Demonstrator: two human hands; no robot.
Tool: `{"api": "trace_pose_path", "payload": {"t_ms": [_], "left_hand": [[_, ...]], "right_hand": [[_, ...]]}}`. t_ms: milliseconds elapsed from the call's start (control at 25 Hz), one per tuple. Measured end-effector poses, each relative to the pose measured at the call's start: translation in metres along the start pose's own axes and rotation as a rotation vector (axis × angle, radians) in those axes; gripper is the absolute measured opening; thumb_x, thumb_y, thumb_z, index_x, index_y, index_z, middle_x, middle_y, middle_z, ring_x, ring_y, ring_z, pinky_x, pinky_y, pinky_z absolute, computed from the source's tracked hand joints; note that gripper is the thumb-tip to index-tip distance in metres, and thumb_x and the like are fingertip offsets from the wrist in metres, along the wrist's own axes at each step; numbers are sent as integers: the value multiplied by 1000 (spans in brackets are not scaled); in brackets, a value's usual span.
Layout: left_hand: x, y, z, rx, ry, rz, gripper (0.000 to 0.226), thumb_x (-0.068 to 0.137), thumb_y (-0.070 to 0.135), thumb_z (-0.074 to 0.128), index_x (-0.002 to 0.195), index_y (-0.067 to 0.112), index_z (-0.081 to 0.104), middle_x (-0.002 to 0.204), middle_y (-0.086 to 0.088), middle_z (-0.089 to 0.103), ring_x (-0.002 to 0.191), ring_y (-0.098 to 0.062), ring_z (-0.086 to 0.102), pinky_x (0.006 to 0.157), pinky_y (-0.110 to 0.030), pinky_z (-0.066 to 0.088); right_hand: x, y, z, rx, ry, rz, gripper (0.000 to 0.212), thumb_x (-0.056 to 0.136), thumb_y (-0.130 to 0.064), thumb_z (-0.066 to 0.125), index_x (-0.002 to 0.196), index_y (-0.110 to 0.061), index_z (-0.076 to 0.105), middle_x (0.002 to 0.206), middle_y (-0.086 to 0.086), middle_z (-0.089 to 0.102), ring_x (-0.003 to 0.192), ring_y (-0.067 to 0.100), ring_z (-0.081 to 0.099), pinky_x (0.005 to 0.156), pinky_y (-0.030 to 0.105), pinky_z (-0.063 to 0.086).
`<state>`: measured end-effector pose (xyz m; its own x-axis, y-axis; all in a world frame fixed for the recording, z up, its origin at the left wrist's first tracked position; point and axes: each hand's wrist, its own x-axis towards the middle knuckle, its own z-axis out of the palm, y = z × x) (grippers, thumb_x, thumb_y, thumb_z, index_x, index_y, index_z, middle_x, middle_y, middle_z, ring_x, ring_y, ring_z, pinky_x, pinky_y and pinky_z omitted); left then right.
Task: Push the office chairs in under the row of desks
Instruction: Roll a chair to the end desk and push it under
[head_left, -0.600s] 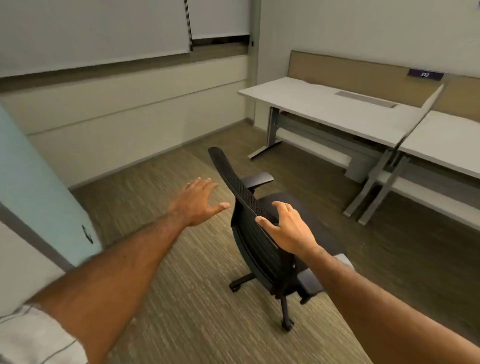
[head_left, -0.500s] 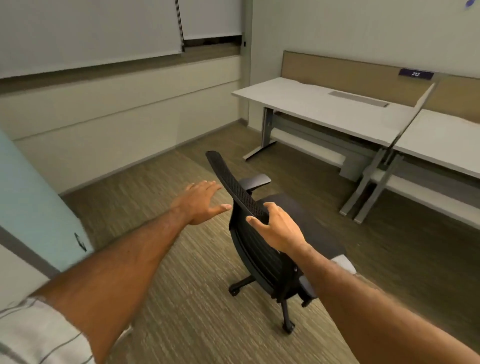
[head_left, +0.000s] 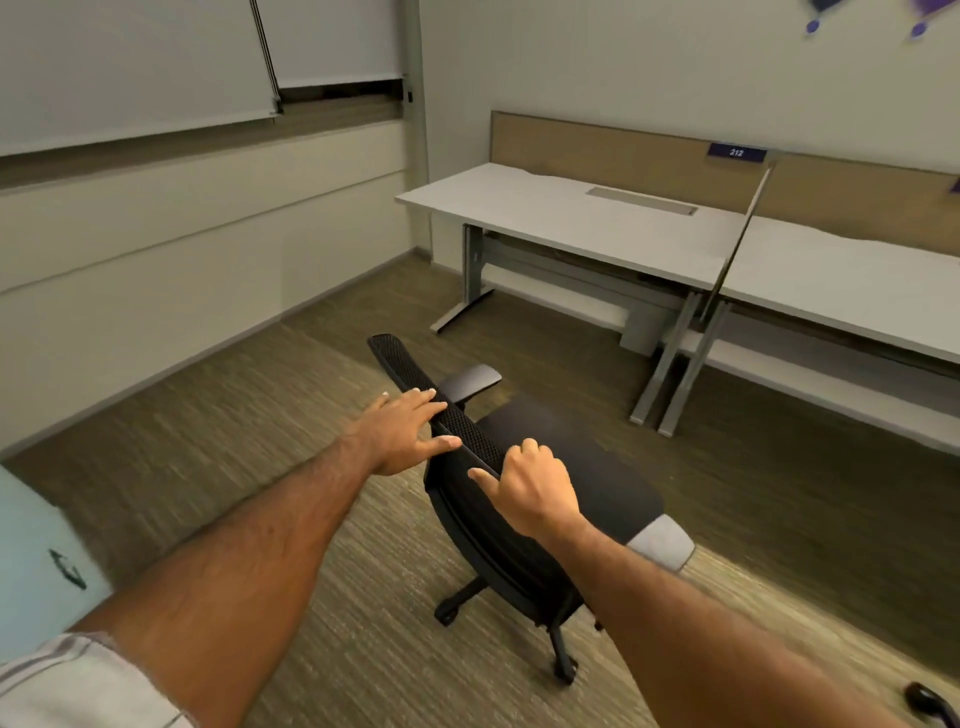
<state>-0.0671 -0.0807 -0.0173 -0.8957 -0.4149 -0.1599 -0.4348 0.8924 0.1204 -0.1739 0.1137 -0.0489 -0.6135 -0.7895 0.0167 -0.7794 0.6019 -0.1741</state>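
A black mesh-back office chair stands on the carpet, turned at an angle, a short way out from the left white desk in the row. A second white desk joins it on the right. My right hand is curled over the top edge of the chair's backrest, thumb on the near side. My left hand lies on the same top edge further left, fingers stretched out and apart, thumb against the near face of the mesh.
Grey desk legs stand where the two desks meet, under a thin divider screen. A wall runs along the left. A pale blue-green panel is close on my left. A dark object shows at the bottom right corner.
My left hand has moved right from the open air onto the top of the backrest. My right hand has curled tighter over the backrest edge. The view has shifted closer to the chair.
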Motion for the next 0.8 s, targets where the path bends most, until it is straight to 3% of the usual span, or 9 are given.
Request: {"api": "trace_pose_path", "payload": {"t_ms": [200, 320, 440, 560, 640, 800], "left_hand": [[12, -8, 2, 33, 19, 32, 84, 93, 76, 39, 160, 26, 27, 169, 0, 20, 155, -14, 14, 125, -48, 8], [21, -9, 1, 43, -13, 55, 91, 88, 81, 41, 159, 25, 29, 167, -1, 25, 154, -16, 18, 126, -50, 9], [33, -9, -1, 85, -56, 122, 100, 80, 90, 40, 155, 24, 39, 157, 0, 42, 146, -18, 35, 124, -45, 20], [48, -8, -2, 126, -95, 213, 107, 65, 102, 34, 139, 28, 55, 128, 8, 62, 116, -14, 56, 103, -36, 41], [59, -7, 0, 107, -106, 232, 110, 53, 108, 30, 125, 31, 63, 107, 14, 64, 96, -10, 58, 86, -33, 46], [80, -9, 10, 120, 81, 244, 108, 47, 112, 22, 100, 29, 65, 91, 12, 63, 83, -13, 60, 74, -36, 50]], "right_hand": [[-14, 43, -4, 0, -29, -116, 66, 97, -72, 41, 103, -10, 64, 103, 7, 57, 97, 26, 56, 83, 39, 46], [-26, 84, -14, 21, -87, -123, 68, 91, -79, 44, 107, -16, 64, 101, -1, 56, 95, 21, 56, 79, 34, 43], [-32, 102, -27, 39, -198, 13, 90, 71, -100, 38, 111, -24, 61, 104, -5, 63, 95, 19, 61, 83, 39, 52], [-32, 104, -24, 47, -180, 127, 105, 57, -111, 22, 98, -24, 64, 92, -4, 67, 84, 19, 64, 78, 43, 56], [-27, 106, -23, -14, -80, 123, 103, 58, -111, 19, 86, -22, 63, 81, -3, 66, 73, 18, 63, 70, 42, 57], [-4, 125, -24, -72, -3, 77, 96, 61, -110, 19, 72, -23, 57, 69, -7, 60, 63, 13, 57, 61, 38, 51]]}}
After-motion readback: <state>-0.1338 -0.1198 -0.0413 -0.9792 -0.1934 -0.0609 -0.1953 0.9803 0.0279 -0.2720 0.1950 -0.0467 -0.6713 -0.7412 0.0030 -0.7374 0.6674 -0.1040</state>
